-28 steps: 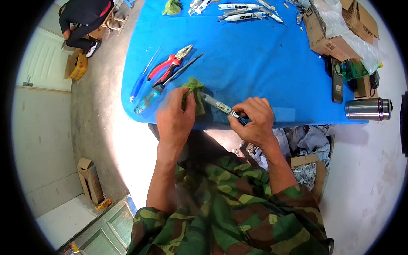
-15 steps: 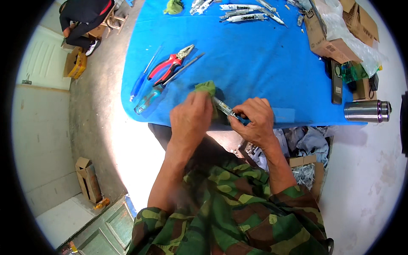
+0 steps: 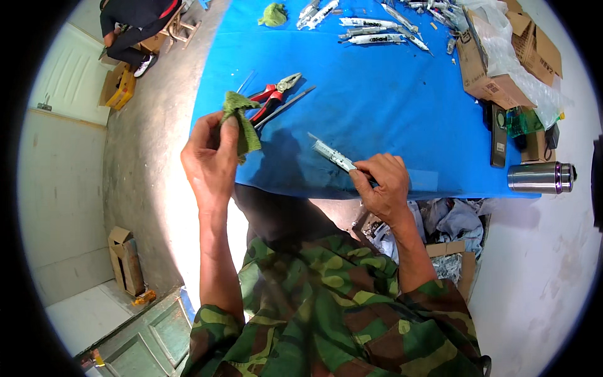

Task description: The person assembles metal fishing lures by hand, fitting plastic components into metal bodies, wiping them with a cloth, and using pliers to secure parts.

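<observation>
Pinched between the thumb and fingers of my left hand (image 3: 209, 160) is a crumpled green cloth (image 3: 246, 129), raised over the table's left front corner. My right hand (image 3: 384, 185) grips the near end of a slim white tube with dark printing (image 3: 333, 154). That tube slants up and left over the blue table cover (image 3: 377, 100), its narrow far end pointing away from me. The cloth and the tube are apart. Red and black pliers (image 3: 271, 97) lie just beyond my left hand, beside a screwdriver's metal shaft (image 3: 287, 105); the cloth and hand hide part of these tools.
Similar white tubes (image 3: 377, 39) and a second green cloth (image 3: 272, 15) lie at the far side. A cardboard box (image 3: 474, 60), a dark phone-like device (image 3: 498, 138) and a steel flask (image 3: 540, 178) line the right. Another person (image 3: 138, 28) sits at the far left.
My left hand has moved left with the green cloth, away from the tube. More of the tube now shows; my right hand keeps hold of it, slightly nearer me.
</observation>
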{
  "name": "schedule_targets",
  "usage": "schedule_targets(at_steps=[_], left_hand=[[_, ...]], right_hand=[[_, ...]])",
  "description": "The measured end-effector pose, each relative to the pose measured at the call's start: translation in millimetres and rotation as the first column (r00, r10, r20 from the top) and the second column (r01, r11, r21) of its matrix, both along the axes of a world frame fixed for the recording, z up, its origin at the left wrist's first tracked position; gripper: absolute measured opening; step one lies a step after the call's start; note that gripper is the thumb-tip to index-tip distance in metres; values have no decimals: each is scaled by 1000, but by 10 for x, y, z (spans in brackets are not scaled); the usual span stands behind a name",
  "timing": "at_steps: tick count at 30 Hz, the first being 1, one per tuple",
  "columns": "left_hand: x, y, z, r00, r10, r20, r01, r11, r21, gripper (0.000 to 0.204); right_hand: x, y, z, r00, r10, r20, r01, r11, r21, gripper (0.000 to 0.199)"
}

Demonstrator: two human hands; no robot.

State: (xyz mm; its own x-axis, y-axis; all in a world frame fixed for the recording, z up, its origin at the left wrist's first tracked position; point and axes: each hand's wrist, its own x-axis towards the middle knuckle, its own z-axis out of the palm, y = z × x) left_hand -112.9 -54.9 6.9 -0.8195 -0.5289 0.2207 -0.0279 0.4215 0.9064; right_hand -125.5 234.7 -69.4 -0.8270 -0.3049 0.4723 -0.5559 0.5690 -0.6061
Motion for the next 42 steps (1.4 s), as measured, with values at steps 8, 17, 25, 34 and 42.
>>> schedule_targets(at_steps=[8, 17, 25, 34, 42], left_hand=[[-76, -479, -59, 999, 30, -23, -30, 1000, -7, 30], [-364, -664, -178, 1000, -5, -22, 6, 999, 35, 40], [-442, -658, -301, 975, -114, 190, 186, 887, -423, 46], [-20, -158, 13, 934, -356, 22, 356, 930, -91, 37], [203, 191, 138, 905, -417, -87, 426, 881, 205, 41]], right_hand=[[2, -29, 7, 999, -32, -27, 33, 998, 46, 11], [11, -47, -8, 995, -98, 35, 99, 995, -13, 13], [5, 62, 106, 943, -217, 251, 271, 941, -201, 20], [157, -30, 244, 790, 29, 613, 370, 774, -513, 33], [227, -293, 202, 696, 304, 651, 353, 643, -679, 33]])
